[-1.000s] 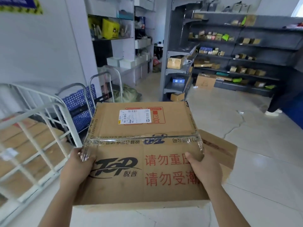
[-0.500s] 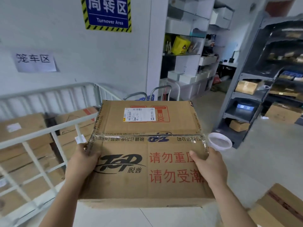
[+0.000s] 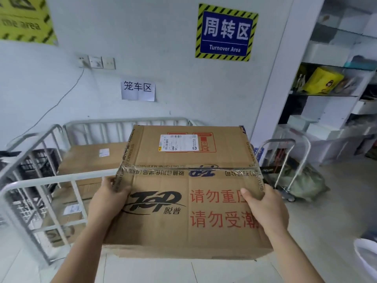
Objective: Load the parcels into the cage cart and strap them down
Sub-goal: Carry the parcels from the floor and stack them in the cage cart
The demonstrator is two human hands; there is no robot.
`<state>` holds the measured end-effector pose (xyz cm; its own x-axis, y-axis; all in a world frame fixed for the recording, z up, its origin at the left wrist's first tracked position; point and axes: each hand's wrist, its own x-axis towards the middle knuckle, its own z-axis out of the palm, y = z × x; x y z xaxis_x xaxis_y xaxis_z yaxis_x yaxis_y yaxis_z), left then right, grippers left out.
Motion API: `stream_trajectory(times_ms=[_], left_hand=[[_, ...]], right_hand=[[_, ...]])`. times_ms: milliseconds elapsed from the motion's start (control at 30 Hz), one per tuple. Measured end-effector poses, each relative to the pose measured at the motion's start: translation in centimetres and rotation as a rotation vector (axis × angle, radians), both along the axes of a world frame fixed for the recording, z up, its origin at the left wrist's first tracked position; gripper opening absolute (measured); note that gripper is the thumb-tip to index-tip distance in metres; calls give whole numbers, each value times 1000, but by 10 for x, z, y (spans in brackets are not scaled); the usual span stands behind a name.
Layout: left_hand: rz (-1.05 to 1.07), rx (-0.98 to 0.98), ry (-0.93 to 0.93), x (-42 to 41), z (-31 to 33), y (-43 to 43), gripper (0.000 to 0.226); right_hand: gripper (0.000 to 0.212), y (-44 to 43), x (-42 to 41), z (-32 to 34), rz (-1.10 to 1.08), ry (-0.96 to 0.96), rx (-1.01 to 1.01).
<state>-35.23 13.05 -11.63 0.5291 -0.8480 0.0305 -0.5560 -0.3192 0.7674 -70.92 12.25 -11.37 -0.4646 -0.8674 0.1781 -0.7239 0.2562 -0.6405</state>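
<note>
Holding the box (image 3: 183, 201) aloft at centre, gripped at its side edges by left hand (image 3: 106, 203) at 9 o'clock and right hand (image 3: 267, 213) at 3, thumbs on top, likely to keep it level for loading into the cart (image 3: 51, 181) at 9 o'clock, beside parcels (image 3: 89, 158) stacked there.

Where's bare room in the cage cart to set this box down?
Free: the top of the upper stacked parcel, between the cart's back rail and front rail, left of the held box. Crowded: below the front rail, lower parcels fill the cart; a black crate sits at the left side.
</note>
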Motion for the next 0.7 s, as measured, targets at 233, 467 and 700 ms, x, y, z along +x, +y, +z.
stream_trajectory(times_ms=[233, 467, 700], left_hand=[[137, -22, -15, 70, 10, -47, 48], [206, -76, -37, 173, 27, -110, 52], [278, -95, -62, 278, 50, -166, 51]], right_hand=[[51, -92, 75, 10, 129, 6, -6], [53, -185, 180, 23, 253, -41, -65], [61, -262, 292, 34, 307, -63, -65]])
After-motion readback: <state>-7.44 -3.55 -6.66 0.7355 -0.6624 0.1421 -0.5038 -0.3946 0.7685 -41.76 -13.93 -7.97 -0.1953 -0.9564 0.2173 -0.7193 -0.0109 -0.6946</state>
